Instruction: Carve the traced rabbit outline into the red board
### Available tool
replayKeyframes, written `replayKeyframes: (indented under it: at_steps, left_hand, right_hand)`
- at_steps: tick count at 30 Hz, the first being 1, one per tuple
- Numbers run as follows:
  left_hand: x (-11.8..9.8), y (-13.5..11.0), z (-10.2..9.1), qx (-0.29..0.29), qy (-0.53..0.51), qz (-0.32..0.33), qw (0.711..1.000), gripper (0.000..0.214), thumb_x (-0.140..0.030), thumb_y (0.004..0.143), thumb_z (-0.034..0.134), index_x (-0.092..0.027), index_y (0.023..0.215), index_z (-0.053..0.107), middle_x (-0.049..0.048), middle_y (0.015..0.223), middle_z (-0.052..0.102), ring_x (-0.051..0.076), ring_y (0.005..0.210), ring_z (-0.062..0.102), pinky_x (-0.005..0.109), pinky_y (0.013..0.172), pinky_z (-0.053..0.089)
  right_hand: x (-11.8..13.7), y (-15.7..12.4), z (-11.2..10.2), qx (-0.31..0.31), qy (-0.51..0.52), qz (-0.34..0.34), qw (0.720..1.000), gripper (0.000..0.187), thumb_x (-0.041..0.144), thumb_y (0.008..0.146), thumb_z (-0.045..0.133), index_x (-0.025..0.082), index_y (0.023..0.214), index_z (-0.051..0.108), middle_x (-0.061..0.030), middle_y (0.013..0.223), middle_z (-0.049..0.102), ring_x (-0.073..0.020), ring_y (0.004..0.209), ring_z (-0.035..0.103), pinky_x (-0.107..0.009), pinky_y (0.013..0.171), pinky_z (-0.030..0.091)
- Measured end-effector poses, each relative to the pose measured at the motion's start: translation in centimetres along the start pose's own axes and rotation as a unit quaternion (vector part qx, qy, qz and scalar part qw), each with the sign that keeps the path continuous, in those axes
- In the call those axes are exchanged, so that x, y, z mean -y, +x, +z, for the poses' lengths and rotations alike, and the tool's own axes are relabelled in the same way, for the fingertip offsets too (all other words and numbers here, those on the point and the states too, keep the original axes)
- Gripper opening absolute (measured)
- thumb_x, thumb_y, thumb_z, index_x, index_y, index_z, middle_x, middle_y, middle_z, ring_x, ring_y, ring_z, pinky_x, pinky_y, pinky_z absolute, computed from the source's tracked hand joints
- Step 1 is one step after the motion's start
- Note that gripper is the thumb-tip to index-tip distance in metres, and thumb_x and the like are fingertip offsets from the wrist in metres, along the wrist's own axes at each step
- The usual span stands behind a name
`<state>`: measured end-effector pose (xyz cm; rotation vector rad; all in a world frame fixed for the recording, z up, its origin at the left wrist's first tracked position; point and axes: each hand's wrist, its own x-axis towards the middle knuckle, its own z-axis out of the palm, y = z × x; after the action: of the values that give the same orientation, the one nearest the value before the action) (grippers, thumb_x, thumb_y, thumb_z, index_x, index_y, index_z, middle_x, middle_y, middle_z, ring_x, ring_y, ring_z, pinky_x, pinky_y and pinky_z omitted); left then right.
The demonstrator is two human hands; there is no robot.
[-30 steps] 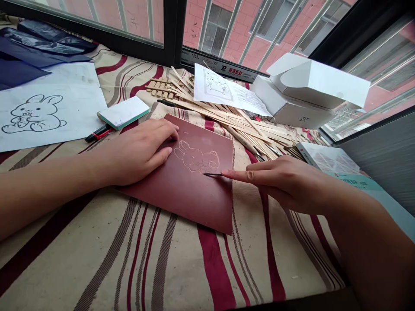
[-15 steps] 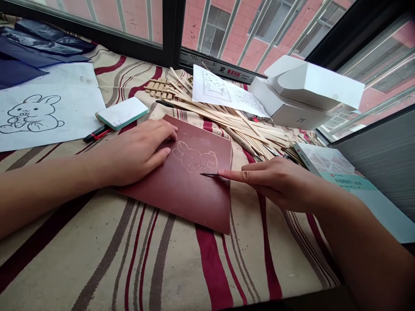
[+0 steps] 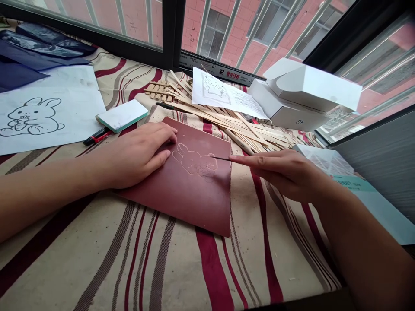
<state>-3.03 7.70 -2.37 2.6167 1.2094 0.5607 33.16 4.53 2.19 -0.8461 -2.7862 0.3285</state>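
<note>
A reddish-brown carving sheet [image 3: 181, 203] lies at a slant on the striped cloth, with pale rabbit outlines [image 3: 194, 160] cut into its upper right half. My left hand [image 3: 145, 149] rests flat on the sheet's left side, fingers slightly bent and the thumb pointing at the rabbit. In my right hand [image 3: 282, 170] is a thin carving tool [image 3: 221, 158], the index finger stretched along it. Its dark tip is over the rabbit's right end; whether it touches the surface I cannot tell. The tool's handle is hidden in the hand.
Left lies a paper with a rabbit drawing [image 3: 32, 116], beside a white-and-green block [image 3: 122, 115] and pens [image 3: 97, 136]. Behind the sheet are wooden strips [image 3: 223, 116], a printed paper [image 3: 223, 93] and a white box [image 3: 298, 103]. A book [image 3: 363, 194] lies at right, near the window.
My right hand has moved the carving tool up and to the right, from the rabbit's lower middle to its right end. My left hand stays on the sheet.
</note>
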Motion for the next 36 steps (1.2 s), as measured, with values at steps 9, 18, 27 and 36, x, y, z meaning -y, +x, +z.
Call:
replayKeyframes:
  at_steps: [9, 18, 27, 36]
  left_hand:
    - [-0.2, 0.1, -0.3, 0.015, 0.002, -0.015, 1.000, 0.044, -0.049, 0.100, 0.038, -0.020, 0.122, 0.062, 0.0145, 0.142, 0.066, 0.037, 0.136, 0.061, 0.057, 0.119, 0.049]
    - [-0.1, 0.1, -0.1, 0.009, 0.000, -0.011, 1.000, 0.043, -0.050, 0.100, 0.039, -0.021, 0.121, 0.062, 0.0135, 0.142, 0.066, 0.036, 0.135, 0.060, 0.055, 0.119, 0.049]
    - [-0.2, 0.1, -0.1, 0.009, 0.004, -0.006, 1.000, 0.043, -0.049, 0.100, 0.037, -0.021, 0.120, 0.063, 0.0132, 0.142, 0.067, 0.036, 0.135, 0.060, 0.053, 0.118, 0.050]
    - [-0.1, 0.0, -0.1, 0.007, 0.010, -0.001, 1.000, 0.043, -0.049, 0.101, 0.036, -0.021, 0.121, 0.062, 0.0134, 0.142, 0.066, 0.035, 0.135, 0.060, 0.052, 0.119, 0.049]
  right_hand:
    - [0.7, 0.7, 0.2, 0.039, 0.043, -0.051, 0.997, 0.053, 0.005, 0.106, 0.046, 0.022, 0.153, 0.064, -0.0064, 0.114, 0.083, -0.0096, 0.090, 0.075, -0.019, 0.073, 0.052]
    - [1.4, 0.7, 0.1, 0.062, 0.019, -0.033, 0.997, 0.052, 0.007, 0.107, 0.044, 0.020, 0.154, 0.063, -0.0075, 0.116, 0.083, -0.0109, 0.089, 0.074, -0.020, 0.074, 0.052]
    - [2.6, 0.6, 0.0, 0.071, -0.028, -0.014, 0.997, 0.061, 0.002, 0.101, 0.044, 0.021, 0.157, 0.060, -0.0053, 0.093, 0.079, -0.0124, 0.073, 0.068, -0.022, 0.064, 0.048]
    - [2.7, 0.6, -0.2, 0.084, -0.027, -0.004, 0.996, 0.062, 0.004, 0.102, 0.042, 0.023, 0.159, 0.058, -0.0085, 0.105, 0.082, -0.0156, 0.081, 0.073, -0.025, 0.067, 0.052]
